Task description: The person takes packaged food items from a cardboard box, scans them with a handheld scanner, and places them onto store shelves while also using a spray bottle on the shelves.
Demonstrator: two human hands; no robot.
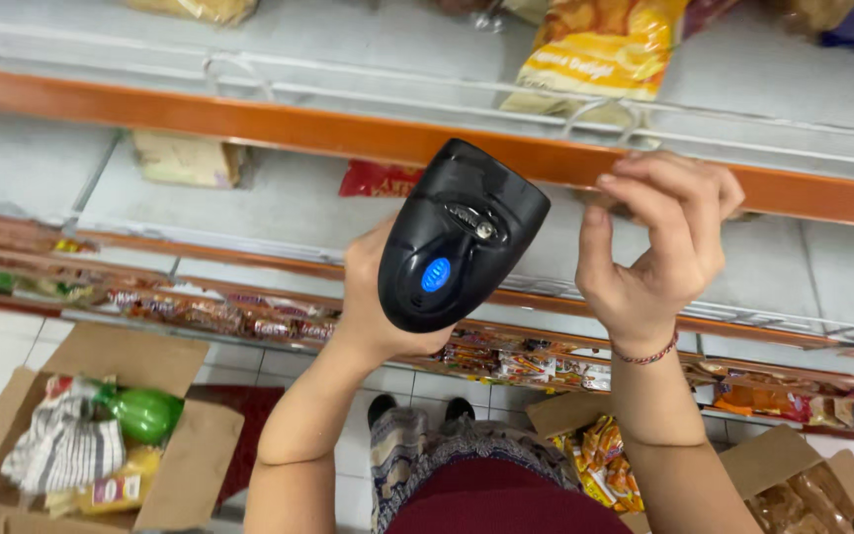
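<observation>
Left hand [373, 297] gripped a black plastic handheld scanner with blue button [457, 237], aimed shelfward; right hand [659, 242], fingers curled, pinched the orange metal shelf edge [249, 124], seemingly steadying a label.

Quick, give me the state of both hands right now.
Left hand: closed around a black handheld scanner.
Right hand: holds nothing visible; fingers curled, fingertips at the orange shelf edge.
</observation>
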